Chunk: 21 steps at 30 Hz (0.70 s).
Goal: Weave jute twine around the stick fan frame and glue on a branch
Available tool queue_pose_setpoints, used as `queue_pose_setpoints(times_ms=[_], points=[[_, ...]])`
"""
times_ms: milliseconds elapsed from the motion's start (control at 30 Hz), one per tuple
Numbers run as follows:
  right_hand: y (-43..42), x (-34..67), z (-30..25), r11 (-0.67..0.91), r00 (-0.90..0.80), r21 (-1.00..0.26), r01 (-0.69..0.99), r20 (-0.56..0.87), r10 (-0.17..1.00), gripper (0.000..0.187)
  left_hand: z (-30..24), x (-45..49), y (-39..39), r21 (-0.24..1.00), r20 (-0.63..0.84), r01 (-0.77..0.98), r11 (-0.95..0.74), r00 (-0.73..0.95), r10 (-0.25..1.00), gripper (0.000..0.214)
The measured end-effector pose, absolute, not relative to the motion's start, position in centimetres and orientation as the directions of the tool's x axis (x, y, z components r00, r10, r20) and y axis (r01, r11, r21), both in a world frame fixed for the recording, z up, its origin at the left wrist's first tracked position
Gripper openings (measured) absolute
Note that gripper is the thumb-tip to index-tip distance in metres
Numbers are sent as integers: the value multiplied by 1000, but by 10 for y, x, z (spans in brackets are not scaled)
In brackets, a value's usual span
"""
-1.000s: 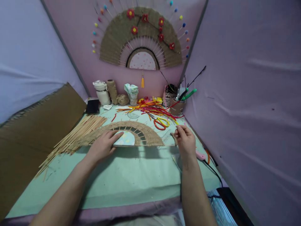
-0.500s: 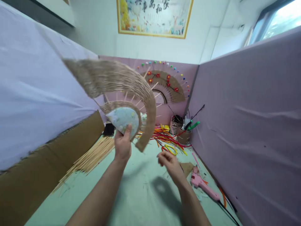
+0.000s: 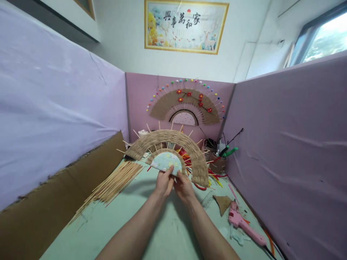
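Note:
A fan-shaped craft piece [image 3: 173, 137] is held up over the table, its wide arc wrapped in brown twine and thin wooden sticks jutting past the outer edge. At its centre a half-round patch of pale floral cloth [image 3: 166, 161] is bordered by another twine band. My left hand [image 3: 164, 181] grips the lower middle, thumb lying on the cloth. Close beside it, my right hand [image 3: 183, 185] pinches the same bottom edge with its thumb in front. The fingers behind the fan are mostly hidden.
A finished-looking fan with red flowers [image 3: 187, 103] hangs on the back panel. Wooden sticks [image 3: 114, 182] lie at left by a cardboard strip [image 3: 67, 180]. At right are a pink glue gun [image 3: 245, 224], a cardboard scrap [image 3: 222, 203] and a tool pot [image 3: 218, 163].
The fan has swung down from a raised, tilted pose at left to a more level one in the middle. My right hand, free before, has taken hold of its lower edge.

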State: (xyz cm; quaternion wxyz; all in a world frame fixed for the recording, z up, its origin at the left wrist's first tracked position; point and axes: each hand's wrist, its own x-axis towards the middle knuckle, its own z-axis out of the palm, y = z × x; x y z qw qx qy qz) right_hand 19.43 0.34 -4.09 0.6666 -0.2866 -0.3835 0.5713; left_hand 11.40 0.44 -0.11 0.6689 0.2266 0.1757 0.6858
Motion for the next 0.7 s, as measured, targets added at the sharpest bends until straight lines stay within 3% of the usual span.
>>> queue_pose_setpoints(times_ms=[133,267,433,700], points=[[7,210,-51,125,95,-734,-667,82,992,31,-16,89,8,583,66,-812,-1,47,997,26],[6,211,-57,23,43,-602,-798,-18,999,32,-34,74,10,592,33,-805,18,46,998,19],[4,204,-66,-11,56,-569,-822,-100,993,29,-49,70,12,594,-51,-800,79,60,997,10],[9,222,-71,21,104,-523,-852,-129,986,28,-41,40,24,581,-317,-812,50,-169,933,26]])
